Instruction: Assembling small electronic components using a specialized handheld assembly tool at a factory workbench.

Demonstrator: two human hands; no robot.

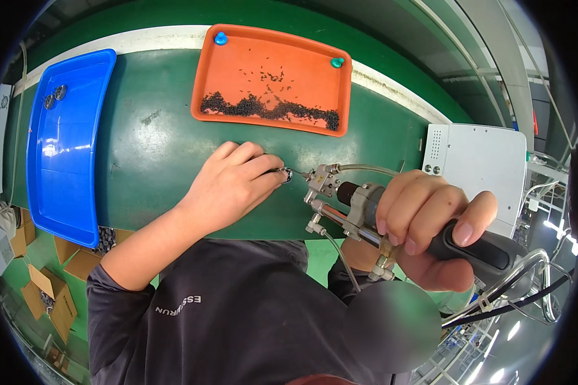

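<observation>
Silver and black, the small round part (288, 174) was located at the end of the left grip (237, 181), which was clamped on it over the green surface (154, 167). Clock positions were taken from this part, twelve o'clock being the top of the view. The right grip (430, 218), toward four o'clock, was wrapped around a hose-fed hand driver (365, 204); its narrow tip (300, 173) pointed at the part from three o'clock. Contact between tip and part could not be confirmed. An orange tray (218, 64) stood at twelve o'clock, with loose black pieces (237, 108) banked along its near edge and scattered beyond. A blue tray (64, 167) stood at nine o'clock; two round metal parts (60, 92) lay in its upper end, toward ten o'clock. A pale equipment box (478, 170) occupied three o'clock. Status, by judgement: the two trayed parts appeared completed; the clamped part was in process, and whether it carried a black piece could not be determined. The ample supply of black pieces suggested that much work was left.
</observation>
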